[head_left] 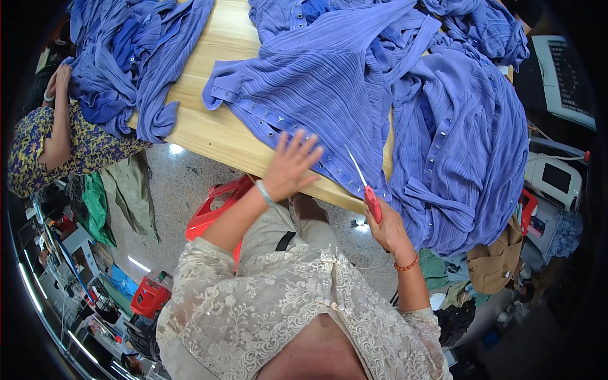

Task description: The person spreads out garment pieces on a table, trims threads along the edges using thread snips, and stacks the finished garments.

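Note:
A blue pleated shirt [316, 85] is spread on the wooden table [209, 142], its collar toward the left. Along its near edge runs a front band with several small metal snaps. My left hand [290, 168], slightly blurred, has its fingers spread at this band; whether it touches the cloth I cannot tell. In my right hand [387, 229] is a pair of red-handled scissors [372, 204], the slim blade pointing up and away over the shirt's lower right part. The fingers wrap round the handle.
More blue shirts are heaped at right [462, 152] and far left [126, 69]. Another person in a flowered top [69, 136] stands at the table's left side. A red plastic stool [218, 206] is below the near edge. A keyboard [563, 73] lies at far right.

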A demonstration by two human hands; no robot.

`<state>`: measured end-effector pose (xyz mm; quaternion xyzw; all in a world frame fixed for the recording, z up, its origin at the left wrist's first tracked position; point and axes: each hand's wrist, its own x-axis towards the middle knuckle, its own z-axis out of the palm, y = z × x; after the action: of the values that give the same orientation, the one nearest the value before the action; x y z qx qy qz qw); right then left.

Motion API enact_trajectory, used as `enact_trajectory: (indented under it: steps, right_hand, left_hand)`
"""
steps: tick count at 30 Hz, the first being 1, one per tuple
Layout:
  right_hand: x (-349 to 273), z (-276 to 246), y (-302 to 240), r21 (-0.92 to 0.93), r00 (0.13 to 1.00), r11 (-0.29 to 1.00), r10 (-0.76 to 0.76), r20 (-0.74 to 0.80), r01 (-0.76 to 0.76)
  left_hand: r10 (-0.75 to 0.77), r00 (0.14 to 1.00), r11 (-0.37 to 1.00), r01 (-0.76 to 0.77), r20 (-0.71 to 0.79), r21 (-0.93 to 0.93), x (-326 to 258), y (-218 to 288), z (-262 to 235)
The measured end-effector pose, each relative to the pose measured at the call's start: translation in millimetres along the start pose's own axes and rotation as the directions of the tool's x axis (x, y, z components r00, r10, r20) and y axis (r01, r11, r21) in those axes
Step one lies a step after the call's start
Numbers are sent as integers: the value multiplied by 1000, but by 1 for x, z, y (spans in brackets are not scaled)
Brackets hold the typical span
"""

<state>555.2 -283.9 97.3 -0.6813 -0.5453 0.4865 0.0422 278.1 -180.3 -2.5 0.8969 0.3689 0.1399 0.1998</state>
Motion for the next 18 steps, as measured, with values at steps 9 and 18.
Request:
enact_trajectory:
  steps: [9,18]
  right_hand:
    - [10,-3,-28,-199,989,970,-126,74,138]
    - [11,-16,-18,-261,987,953,-138,87,156]
  left_hand:
    - [-45,999,998,44,29,52,5,11,32]
    - [-62,997,995,59,38,79,6,11,31]
